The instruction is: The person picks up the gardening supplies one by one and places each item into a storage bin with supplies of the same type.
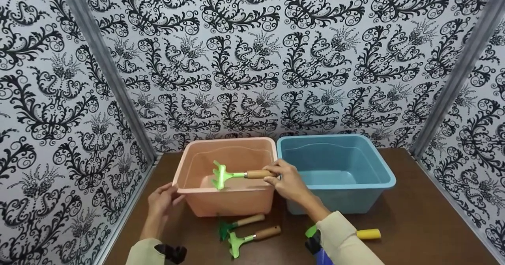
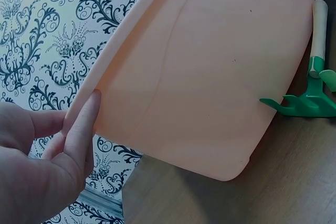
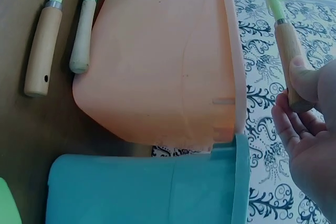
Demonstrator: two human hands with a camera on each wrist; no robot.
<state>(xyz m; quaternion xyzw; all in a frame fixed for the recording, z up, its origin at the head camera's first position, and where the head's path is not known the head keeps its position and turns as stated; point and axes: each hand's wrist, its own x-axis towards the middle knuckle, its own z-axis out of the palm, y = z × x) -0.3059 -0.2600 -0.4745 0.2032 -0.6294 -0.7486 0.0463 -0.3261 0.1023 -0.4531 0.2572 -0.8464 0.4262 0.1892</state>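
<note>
My right hand (image 1: pixel 290 181) holds a light green hand rake (image 1: pixel 224 175) by the end of its wooden handle (image 3: pixel 290 56), above the peach bin (image 1: pixel 229 202). The rake lies level across the bin's opening in the head view, tines pointing left. At the bin's front left corner, my left hand (image 1: pixel 162 202) pinches the rim (image 2: pixel 107 56) between thumb and fingers. In front of the bin lie a dark green hand fork (image 2: pixel 310 100) with a pale wooden handle and another light green rake (image 1: pixel 236 242) with a brown wooden handle.
A blue bin (image 1: pixel 331 200) stands right beside the peach one. Partly behind my right sleeve (image 1: pixel 343 233) lie a yellow handle (image 1: pixel 369 234), a bright green piece (image 1: pixel 311 231) and a blue-purple item (image 1: pixel 323 258). Patterned walls (image 1: pixel 244 60) enclose the brown table (image 1: pixel 414 217).
</note>
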